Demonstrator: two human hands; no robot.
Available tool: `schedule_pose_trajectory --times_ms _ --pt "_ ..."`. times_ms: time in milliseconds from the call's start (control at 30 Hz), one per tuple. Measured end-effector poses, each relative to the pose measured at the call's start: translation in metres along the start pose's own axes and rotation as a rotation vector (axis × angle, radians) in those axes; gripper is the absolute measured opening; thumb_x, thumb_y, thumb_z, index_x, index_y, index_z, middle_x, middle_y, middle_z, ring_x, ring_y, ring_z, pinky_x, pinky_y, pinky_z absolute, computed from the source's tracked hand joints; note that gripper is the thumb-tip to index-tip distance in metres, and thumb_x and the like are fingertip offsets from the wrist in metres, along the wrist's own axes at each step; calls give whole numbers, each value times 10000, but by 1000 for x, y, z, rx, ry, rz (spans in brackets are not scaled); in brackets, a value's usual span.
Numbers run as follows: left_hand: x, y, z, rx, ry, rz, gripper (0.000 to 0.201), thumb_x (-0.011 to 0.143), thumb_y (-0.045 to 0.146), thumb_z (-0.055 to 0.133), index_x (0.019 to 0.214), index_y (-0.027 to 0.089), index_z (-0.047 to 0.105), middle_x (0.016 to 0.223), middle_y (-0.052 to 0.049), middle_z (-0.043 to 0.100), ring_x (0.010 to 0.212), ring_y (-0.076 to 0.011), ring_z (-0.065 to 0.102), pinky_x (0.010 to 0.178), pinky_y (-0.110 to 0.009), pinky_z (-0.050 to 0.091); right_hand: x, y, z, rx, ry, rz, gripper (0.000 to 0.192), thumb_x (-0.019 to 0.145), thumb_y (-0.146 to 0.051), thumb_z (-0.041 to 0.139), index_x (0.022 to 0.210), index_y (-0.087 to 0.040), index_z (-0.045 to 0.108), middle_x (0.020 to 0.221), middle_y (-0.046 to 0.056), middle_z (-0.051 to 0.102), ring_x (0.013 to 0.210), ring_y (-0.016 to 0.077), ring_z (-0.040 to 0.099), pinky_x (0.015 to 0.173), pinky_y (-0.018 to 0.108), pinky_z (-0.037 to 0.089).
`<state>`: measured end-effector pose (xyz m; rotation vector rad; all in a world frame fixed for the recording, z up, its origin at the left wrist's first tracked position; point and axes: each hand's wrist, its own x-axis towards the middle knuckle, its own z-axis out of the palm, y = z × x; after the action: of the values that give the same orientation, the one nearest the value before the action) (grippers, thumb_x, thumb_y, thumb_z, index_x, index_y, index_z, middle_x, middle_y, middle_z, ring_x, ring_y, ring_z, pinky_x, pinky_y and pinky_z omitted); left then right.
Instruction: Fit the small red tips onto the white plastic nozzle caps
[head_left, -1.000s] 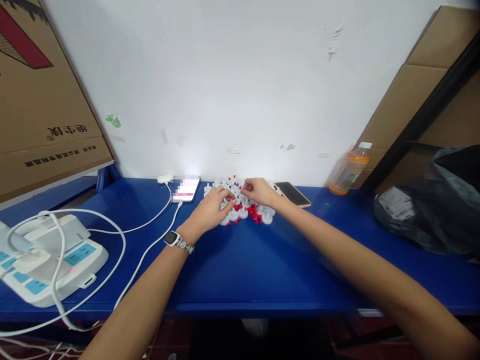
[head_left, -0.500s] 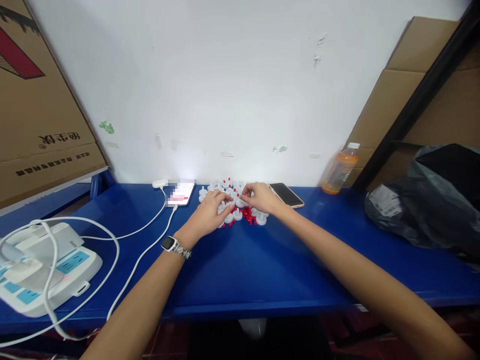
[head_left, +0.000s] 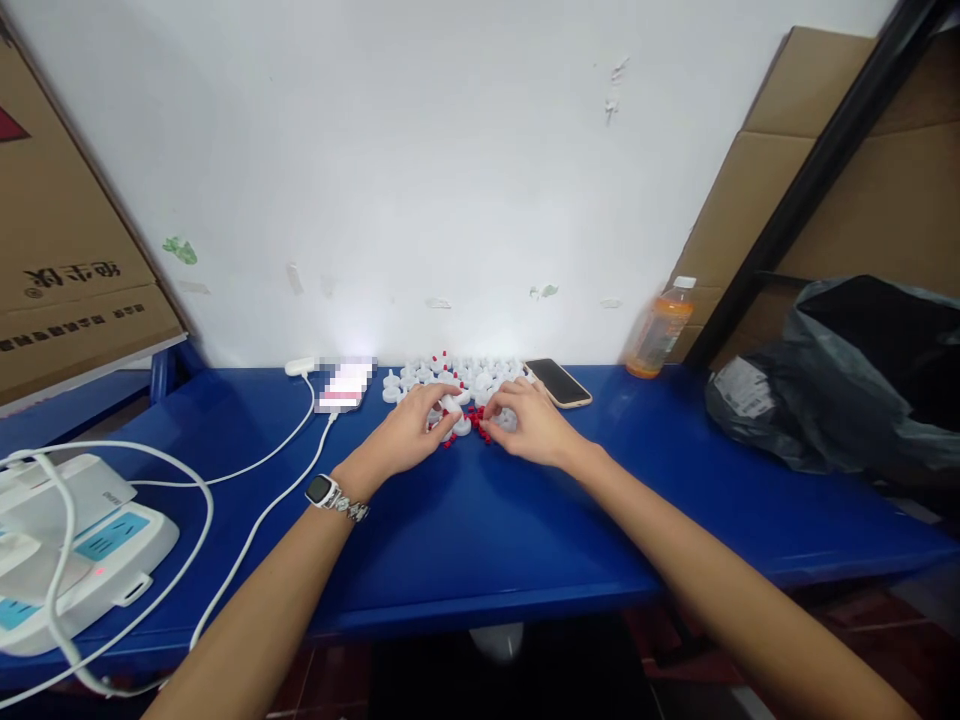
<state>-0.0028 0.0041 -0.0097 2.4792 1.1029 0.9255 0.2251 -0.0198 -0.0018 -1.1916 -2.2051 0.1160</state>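
My left hand (head_left: 411,425) has its thumb and fingers closed around a white nozzle cap (head_left: 450,403), a round lid with a spout. My right hand (head_left: 529,420) is over the small red tip caps (head_left: 475,412), its thumb and fingertips drawn together among them. Whether a red cap is between those fingertips is too small to tell. Behind both hands several white nozzle caps (head_left: 484,382) stand in a spread pile, a few with red tips on their spouts. Another white cap (head_left: 462,427) lies just below the left fingers.
A phone (head_left: 559,383) lies right of the pile, and a charging phone (head_left: 346,385) lies left. A white power strip (head_left: 112,560) with looping cables covers the left side of the blue table (head_left: 480,540). An orange drink bottle (head_left: 661,328) and a dark plastic bag (head_left: 802,400) are at right.
My right hand has come down from a white cap to the red tip caps. My left hand now grips a white nozzle cap more plainly. The camera view has shifted slightly.
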Motion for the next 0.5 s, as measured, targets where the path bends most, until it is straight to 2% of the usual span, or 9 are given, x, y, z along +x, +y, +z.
schedule_pose_trajectory --times_ms 100,300,400,500 --pt "0 2 0 13 -22 5 415 963 476 484 1276 220 577 1252 -97 639 1115 -264 592 958 -432 493 -11 3 -4 -208 -117 -65 146 865 -363 681 864 -217 689 936 64 650 958 249 522 877 400 319" --pt "0 7 2 18 -42 -5 422 967 481 469 1271 215 591 1204 -91 665 1071 -257 610 957 -436 498 -11 3 3 -290 -184 -97 158 946 -335 588 937 -208 682 934 80 633 959 246 504 815 378 303" --pt "0 7 1 19 -26 13 432 965 486 470 1273 210 593 1218 -100 665 1087 -262 611 970 -438 495 -10 2 4 -263 -161 -108 164 949 -326 581 901 -200 674 922 79 643 958 242 512 824 381 311" --pt "1 6 1 17 -13 24 426 962 482 478 1264 206 597 1207 -103 671 1074 -262 613 963 -442 497 -9 1 4 -103 -45 -76 154 935 -311 589 855 -200 659 927 66 679 964 233 549 865 389 342"
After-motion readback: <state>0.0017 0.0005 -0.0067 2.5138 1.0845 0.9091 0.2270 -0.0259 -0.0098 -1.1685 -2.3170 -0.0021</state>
